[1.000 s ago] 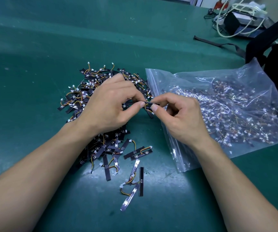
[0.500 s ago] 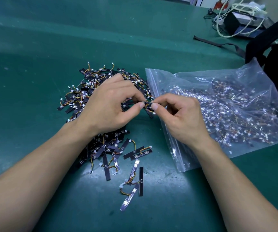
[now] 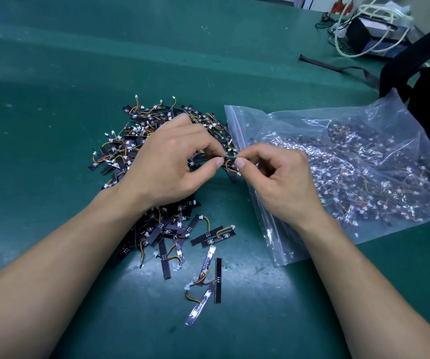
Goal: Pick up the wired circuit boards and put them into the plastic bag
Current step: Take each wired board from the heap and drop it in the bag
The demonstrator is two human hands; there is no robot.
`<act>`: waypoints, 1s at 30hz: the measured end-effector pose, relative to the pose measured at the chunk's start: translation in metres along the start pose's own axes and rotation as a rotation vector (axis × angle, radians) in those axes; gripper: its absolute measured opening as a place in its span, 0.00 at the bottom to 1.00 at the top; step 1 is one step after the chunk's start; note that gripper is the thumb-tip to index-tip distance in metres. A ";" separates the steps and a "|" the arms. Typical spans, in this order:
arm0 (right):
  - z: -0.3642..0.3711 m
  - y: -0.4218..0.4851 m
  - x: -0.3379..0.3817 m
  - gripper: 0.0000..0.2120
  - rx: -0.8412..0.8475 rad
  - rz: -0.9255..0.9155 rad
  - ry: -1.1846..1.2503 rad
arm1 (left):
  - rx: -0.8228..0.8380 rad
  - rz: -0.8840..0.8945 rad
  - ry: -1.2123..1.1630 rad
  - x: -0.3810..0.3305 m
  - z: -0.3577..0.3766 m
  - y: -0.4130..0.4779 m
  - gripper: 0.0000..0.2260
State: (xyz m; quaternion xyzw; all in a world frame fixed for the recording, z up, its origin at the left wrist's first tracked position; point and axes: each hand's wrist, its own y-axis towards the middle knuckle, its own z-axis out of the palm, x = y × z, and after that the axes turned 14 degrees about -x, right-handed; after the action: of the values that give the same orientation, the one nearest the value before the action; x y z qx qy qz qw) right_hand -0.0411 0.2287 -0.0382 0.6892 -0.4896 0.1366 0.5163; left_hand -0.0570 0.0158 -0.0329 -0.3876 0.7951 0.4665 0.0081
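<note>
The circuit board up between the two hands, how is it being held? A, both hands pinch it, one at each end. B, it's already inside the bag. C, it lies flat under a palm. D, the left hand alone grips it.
A: the left hand and the right hand each pinch an end of the circuit board with thumb and finger, just outside the plastic bag.

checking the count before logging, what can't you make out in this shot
Head view only:
pile of boards: its middle hidden under the left hand and forearm.
pinched board: ends covered by the left hand's and right hand's fingertips.
plastic bag: contents blurred by glare and creases, right corner cut off by the frame edge.
</note>
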 end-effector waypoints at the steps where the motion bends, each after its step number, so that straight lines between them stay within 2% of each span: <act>1: 0.000 0.000 0.000 0.05 -0.002 -0.004 -0.002 | 0.002 0.001 -0.003 0.000 0.000 0.000 0.05; 7: -0.001 0.000 0.001 0.04 0.012 -0.026 -0.020 | 0.017 -0.007 0.003 0.000 0.000 -0.001 0.05; 14: 0.000 -0.001 0.001 0.02 0.028 0.057 0.015 | 0.010 -0.016 0.005 0.000 0.002 -0.001 0.04; 18: 0.000 0.000 0.000 0.05 0.040 0.067 0.008 | 0.011 -0.014 0.003 0.001 0.001 -0.001 0.05; 23: 0.001 0.000 0.001 0.06 0.048 0.141 0.055 | 0.013 -0.005 -0.020 0.000 0.000 -0.001 0.10; 30: 0.001 0.001 0.003 0.07 0.057 0.188 0.106 | -0.023 0.018 -0.005 0.000 0.001 0.000 0.03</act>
State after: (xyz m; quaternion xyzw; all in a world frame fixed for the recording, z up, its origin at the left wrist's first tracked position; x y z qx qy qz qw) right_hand -0.0410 0.2264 -0.0359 0.6464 -0.5200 0.2346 0.5067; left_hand -0.0579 0.0166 -0.0334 -0.3793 0.7931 0.4766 0.0014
